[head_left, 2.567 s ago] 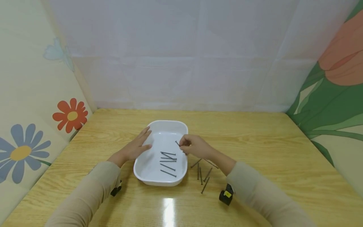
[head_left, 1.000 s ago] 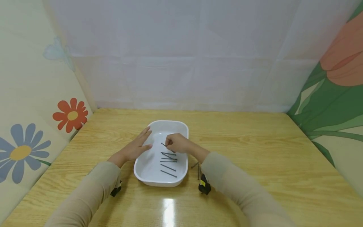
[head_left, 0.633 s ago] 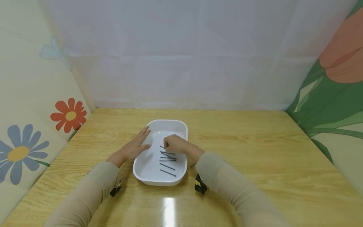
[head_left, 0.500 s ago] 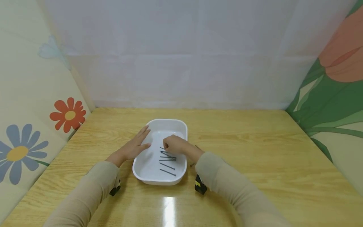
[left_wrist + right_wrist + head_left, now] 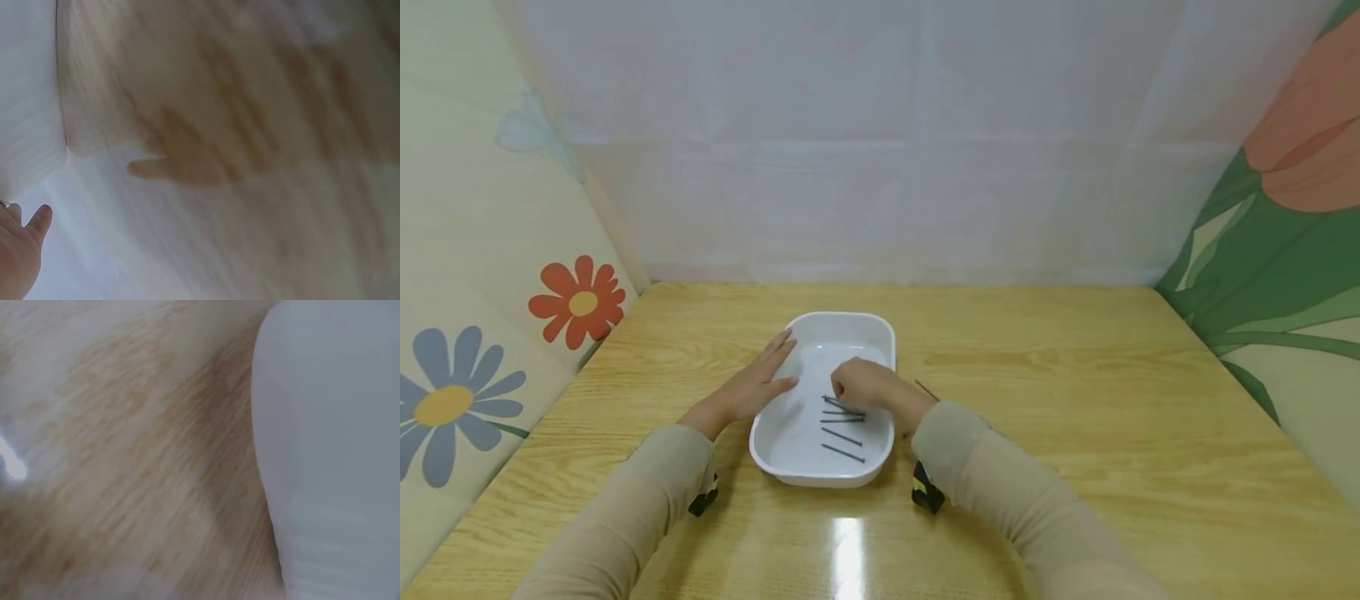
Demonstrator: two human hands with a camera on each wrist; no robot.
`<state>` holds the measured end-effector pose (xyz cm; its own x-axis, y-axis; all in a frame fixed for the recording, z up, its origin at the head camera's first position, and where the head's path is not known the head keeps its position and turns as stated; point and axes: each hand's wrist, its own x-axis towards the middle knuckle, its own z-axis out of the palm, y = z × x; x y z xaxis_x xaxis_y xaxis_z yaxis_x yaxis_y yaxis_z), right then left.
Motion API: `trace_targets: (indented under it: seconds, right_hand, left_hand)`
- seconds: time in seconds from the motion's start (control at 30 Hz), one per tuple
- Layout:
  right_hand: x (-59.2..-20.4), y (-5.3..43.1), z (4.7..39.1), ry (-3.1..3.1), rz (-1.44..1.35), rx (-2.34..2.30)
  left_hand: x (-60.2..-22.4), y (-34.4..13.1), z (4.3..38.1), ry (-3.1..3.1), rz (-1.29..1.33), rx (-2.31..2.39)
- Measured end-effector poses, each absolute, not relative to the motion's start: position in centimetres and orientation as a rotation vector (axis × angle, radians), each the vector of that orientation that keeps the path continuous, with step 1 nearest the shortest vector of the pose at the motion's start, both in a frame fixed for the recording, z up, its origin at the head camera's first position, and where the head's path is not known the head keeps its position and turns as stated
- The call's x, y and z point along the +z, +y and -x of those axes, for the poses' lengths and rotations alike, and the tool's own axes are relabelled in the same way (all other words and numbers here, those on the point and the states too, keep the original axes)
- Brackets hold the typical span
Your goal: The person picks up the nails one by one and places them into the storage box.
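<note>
A white rectangular tray (image 5: 827, 479) stands on the table, with a row of dark nails (image 5: 842, 452) lying across its floor. My left hand (image 5: 751, 390) rests with spread fingers on the tray's left rim; part of this hand (image 5: 19, 256) shows at the lower left of the left wrist view. Inside the tray, my right hand (image 5: 867, 383) is curled low at the far end of the row, pinching a nail whose body its fingers mostly hide. The right wrist view shows the tray's outer wall (image 5: 331, 437) but not the hand.
Right of the tray, a loose nail (image 5: 927, 389) pokes out beyond the right wrist; the right forearm covers the area nearer me. Both wrists carry a small black camera, one under the right sleeve (image 5: 928, 490). A white cloth (image 5: 880, 150) hangs behind the wooden table (image 5: 1075, 367).
My right hand has carried a nail from over the tray's right rim leftward and down to the row, then slightly toward me. My left hand has stayed on the rim.
</note>
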<state>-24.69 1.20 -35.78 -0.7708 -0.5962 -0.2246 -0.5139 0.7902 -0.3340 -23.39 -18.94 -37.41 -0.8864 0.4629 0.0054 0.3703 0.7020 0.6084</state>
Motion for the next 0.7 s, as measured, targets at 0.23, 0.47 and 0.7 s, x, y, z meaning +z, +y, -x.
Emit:
trace_targets:
  seconds: [0.23,0.47,0.7]
  right_hand:
    - [-35.92,1.05,24.49,2.680,0.828,-0.265]
    - [-35.88,0.96,24.23,2.698,0.811,-0.204]
    - [-35.82,0.92,24.17,2.698,0.815,-0.186]
  left_hand:
    - [-37.33,-18.89,23.31,2.767,-0.674,0.933]
    - [-37.48,-18.89,23.39,2.775,-0.693,0.931]
    - [-37.48,-18.88,23.33,2.784,-0.701,0.932]
